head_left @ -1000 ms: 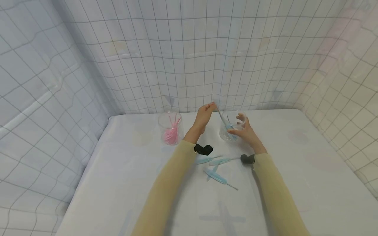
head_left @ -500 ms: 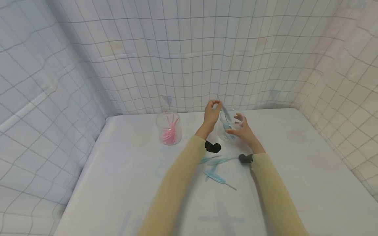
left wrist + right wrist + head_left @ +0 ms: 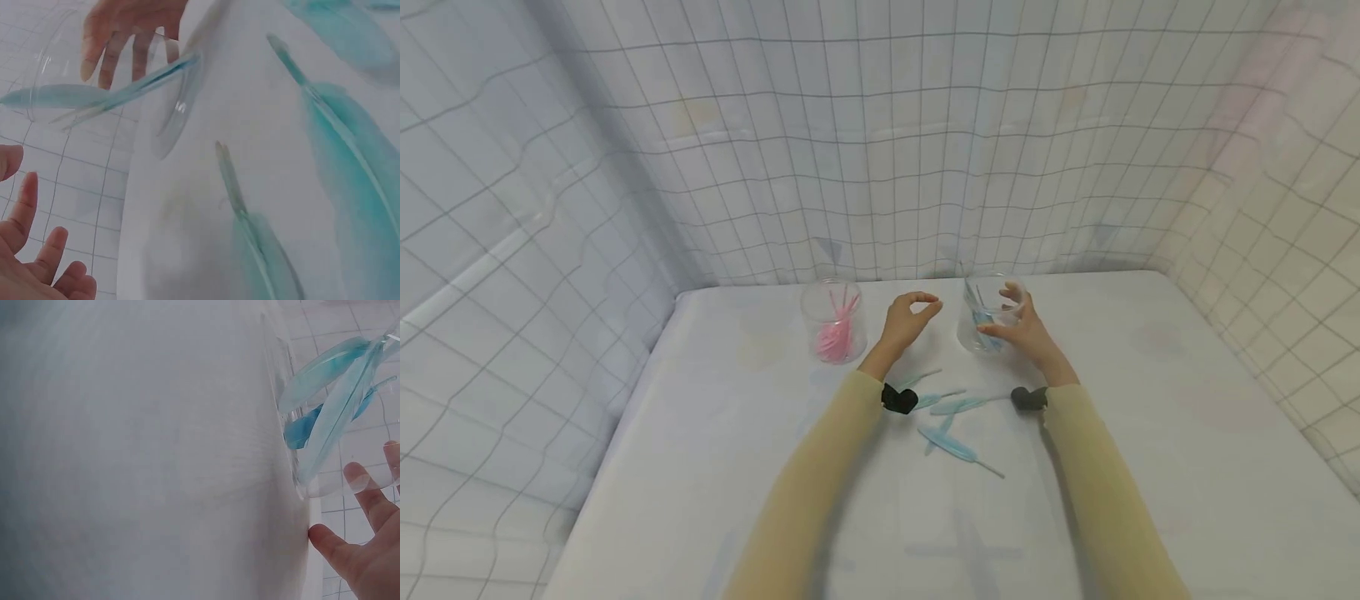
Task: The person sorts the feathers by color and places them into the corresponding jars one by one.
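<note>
In the head view my right hand [image 3: 1030, 340] holds a clear round jar [image 3: 967, 340], thumb at the near side and fingers behind it. Several blue feathers [image 3: 983, 322] lean inside, one shaft poking above the rim. My left hand [image 3: 907, 322] is over the table, left of that jar, with nothing in it; index finger and thumb curve toward each other, tips slightly apart. Below it lie several loose blue feathers [image 3: 950, 445], partly overlapping. The left wrist view shows two of them close up, one a broad teal feather [image 3: 353, 150]. Blue feathers [image 3: 340, 403] also show through the jar in the right wrist view.
A second clear jar [image 3: 813, 330] with pink feathers [image 3: 835, 340] stands left of my left hand. The white table [image 3: 685, 467] ends at a grid-patterned curtain [image 3: 902, 133] behind both jars, and similar cloth hangs on either side.
My left hand moved right to the jar with a blue feather, let it go inside, then drew back left and down. The right hand stays on the jar.
</note>
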Motion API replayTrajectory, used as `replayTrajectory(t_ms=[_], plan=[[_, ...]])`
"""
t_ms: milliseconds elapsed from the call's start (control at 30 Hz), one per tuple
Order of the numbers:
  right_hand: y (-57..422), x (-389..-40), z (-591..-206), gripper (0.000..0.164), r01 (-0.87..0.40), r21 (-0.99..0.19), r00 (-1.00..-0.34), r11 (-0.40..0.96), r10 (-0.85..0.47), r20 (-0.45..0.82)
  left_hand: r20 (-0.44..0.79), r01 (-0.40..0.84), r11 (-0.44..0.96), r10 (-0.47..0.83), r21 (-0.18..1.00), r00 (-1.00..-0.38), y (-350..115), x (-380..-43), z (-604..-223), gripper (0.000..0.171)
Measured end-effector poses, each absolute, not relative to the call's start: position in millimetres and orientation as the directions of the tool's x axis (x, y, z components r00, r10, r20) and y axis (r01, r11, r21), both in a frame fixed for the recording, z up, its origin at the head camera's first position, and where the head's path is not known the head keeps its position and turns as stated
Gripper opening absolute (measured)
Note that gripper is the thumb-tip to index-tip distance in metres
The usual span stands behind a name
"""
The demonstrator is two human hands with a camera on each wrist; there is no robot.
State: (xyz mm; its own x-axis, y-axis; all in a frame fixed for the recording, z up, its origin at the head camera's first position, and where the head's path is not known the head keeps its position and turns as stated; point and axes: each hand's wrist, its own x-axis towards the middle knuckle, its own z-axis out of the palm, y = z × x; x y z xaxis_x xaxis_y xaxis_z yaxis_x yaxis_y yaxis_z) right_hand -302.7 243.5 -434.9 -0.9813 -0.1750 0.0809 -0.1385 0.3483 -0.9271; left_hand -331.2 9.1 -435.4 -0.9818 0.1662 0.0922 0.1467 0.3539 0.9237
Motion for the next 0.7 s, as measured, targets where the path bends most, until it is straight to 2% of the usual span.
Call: replayTrajectory(t_ms=[267,467,700], plan=[[242,-299,-432,0.095,-0.147,-0.925,-0.979,0.349,-0.183,0.087,0.118,0.259,0.588,0.267,0.766,-0.956,-8,-320,-449,0.025],[244,-300,-434,0.094,-0.144,-0.926,-0.979,0.348,-0.184,0.083,0.012,0.292,0.766,0.349,0.573,-0.937,-16,-307,-450,0.023],[245,-302,-435,0.095,-0.145,-0.925,-0.979,0.351,-0.189,0.081,-0.045,0.325,0.853,0.375,0.408,-0.926,-13,-296,-451,0.026]])
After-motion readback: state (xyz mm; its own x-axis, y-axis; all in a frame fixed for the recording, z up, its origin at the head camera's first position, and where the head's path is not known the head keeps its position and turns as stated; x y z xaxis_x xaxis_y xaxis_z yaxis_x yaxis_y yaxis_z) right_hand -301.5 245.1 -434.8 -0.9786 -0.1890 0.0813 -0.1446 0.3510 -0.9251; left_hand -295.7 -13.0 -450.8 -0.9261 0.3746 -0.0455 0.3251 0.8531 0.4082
